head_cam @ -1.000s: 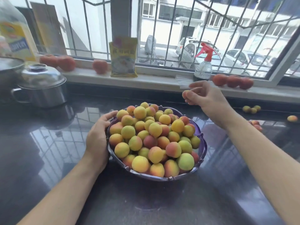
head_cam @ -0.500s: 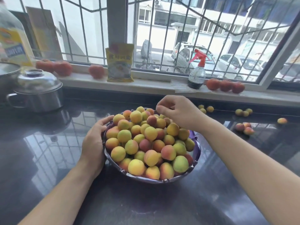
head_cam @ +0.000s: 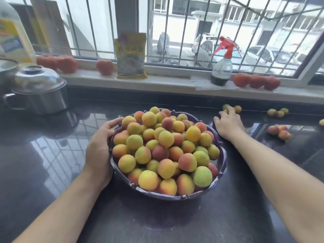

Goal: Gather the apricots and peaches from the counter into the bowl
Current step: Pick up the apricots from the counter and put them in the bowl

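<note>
Left hand steadies the bowl while the right hand, fingers spread and empty, reaches upper right for two apricots, probably grabbing them next.

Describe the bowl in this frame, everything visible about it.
The bowl is dark purple, glossy, glass-like or plastic, with a scalloped, knobbed rim. It stands upright on the dark counter, heaped above the rim with apricots and peaches. The left hand holds its left side, fingers at the rim; the right hand is clear of it.
</note>
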Demonstrator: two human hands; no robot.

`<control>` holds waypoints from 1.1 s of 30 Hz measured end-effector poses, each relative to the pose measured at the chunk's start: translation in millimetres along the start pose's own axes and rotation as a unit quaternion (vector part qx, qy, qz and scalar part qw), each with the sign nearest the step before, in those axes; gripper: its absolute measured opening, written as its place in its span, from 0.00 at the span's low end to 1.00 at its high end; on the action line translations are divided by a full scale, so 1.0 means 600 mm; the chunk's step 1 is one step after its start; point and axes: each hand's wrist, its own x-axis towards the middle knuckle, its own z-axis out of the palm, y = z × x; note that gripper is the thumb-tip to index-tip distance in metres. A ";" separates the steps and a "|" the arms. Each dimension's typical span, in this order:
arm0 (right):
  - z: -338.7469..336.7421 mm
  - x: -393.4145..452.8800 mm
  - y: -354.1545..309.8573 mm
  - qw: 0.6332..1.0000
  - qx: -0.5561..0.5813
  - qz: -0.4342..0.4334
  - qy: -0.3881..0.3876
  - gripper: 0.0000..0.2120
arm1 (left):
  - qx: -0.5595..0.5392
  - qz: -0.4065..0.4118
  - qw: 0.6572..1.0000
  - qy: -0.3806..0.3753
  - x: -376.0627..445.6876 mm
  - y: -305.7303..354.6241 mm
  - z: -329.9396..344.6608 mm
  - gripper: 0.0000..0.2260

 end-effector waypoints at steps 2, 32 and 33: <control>0.001 -0.003 0.005 1.000 0.011 0.005 0.020 0.23 | -0.005 -0.001 1.000 0.000 -0.003 0.001 0.004 0.17; -0.003 0.003 0.012 0.992 0.078 0.004 0.094 0.16 | 0.005 0.000 1.000 -0.002 -0.005 0.004 0.004 0.17; -0.005 0.001 0.011 0.990 0.092 -0.001 0.109 0.16 | 0.007 0.000 1.000 -0.003 -0.005 0.004 0.004 0.17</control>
